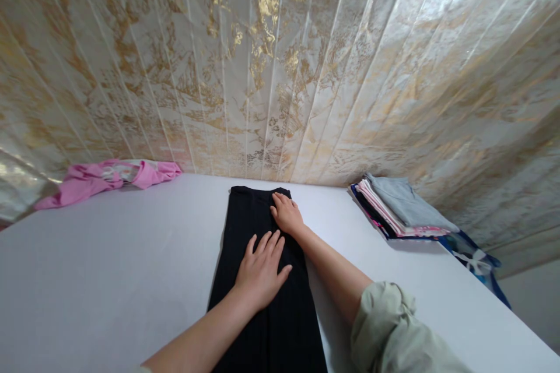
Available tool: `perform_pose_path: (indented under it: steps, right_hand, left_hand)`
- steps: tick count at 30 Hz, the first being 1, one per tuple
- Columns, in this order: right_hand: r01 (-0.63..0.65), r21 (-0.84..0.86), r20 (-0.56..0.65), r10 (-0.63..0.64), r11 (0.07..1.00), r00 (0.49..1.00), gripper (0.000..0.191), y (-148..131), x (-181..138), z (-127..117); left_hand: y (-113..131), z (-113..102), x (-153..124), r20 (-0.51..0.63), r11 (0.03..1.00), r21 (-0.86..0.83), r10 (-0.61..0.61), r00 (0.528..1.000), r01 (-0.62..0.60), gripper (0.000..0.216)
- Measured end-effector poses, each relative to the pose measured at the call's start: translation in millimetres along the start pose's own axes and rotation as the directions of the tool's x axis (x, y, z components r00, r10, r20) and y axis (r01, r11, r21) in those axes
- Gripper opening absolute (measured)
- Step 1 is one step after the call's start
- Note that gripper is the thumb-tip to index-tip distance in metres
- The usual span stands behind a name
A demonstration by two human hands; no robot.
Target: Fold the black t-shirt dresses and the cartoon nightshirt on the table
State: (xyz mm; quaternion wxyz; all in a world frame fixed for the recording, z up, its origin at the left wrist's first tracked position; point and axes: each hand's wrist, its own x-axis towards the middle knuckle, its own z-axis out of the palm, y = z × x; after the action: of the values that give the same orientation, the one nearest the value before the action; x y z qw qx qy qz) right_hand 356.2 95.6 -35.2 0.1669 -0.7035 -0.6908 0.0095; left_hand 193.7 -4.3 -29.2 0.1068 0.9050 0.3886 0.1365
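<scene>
A pair of black trousers lies lengthwise on the white table, its waistband at the far end and its lower part running out of view at the bottom. My left hand rests flat on the middle of the cloth with its fingers spread. Farther up, near the right corner of the waistband, my right hand lies palm down on the fabric, fingers stretched out. Neither hand grips the cloth.
At the far left lies a crumpled pink garment. A stack of folded clothes, grey on top, sits at the right, with a blue item hanging over the edge of the white table. Behind stands a gold-patterned wall covering.
</scene>
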Motion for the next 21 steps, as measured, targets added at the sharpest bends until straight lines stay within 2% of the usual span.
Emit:
perform_pose_path:
  steps: [3, 5, 7, 9, 12, 15, 21]
  right_hand:
    - [-0.043, -0.016, 0.044, 0.044, 0.999, 0.998, 0.054, -0.3, 0.1, 1.7]
    - [-0.063, -0.022, 0.067, 0.065, 0.998, 0.996, 0.056, -0.9, 1.4, 1.2]
    - [-0.074, -0.024, 0.077, 0.076, 0.997, 0.994, 0.057, -1.4, 2.1, 1.0]
    - [-0.071, -0.026, 0.069, 0.073, 0.997, 0.995, 0.057, -1.6, 1.9, 1.5]
    - [-0.073, -0.03, 0.044, 0.074, 0.997, 0.996, 0.058, -1.1, 1.1, 3.2]
    - [-0.098, -0.036, 0.046, 0.1, 0.995, 0.994, 0.059, -0.6, 0.9, 5.0]
    - [-0.136, -0.044, 0.048, 0.138, 0.99, 0.989, 0.06, -0.5, 3.5, 5.0]
  left_hand:
    - [1.5, -4.1, -0.5, -0.032, 0.998, -0.068, 0.002, 0.999, -0.004, 0.049]
    - [-3.3, -11.8, 5.7, -0.108, 0.987, -0.16, -0.033, 0.994, 0.015, 0.04]
    - [-16.0, -24.0, 20.2, -0.199, 0.978, -0.205, -0.083, 0.977, 0.041, 0.037]
    - [-36.6, -37.3, 41.8, -0.247, 0.987, -0.141, -0.112, 0.962, 0.079, 0.038]
    - [-72.4, -48.2, 75.6, -0.231, 0.984, -0.071, -0.174, 0.957, 0.162, 0.044]
    - [-96.8, -41.7, 94.4, -0.166, 0.975, 0.001, -0.219, 0.962, 0.222, 0.047]
    - [-106.4, -18.6, 95.0, -0.033, 0.968, 0.11, -0.221, 0.975, 0.224, 0.054]
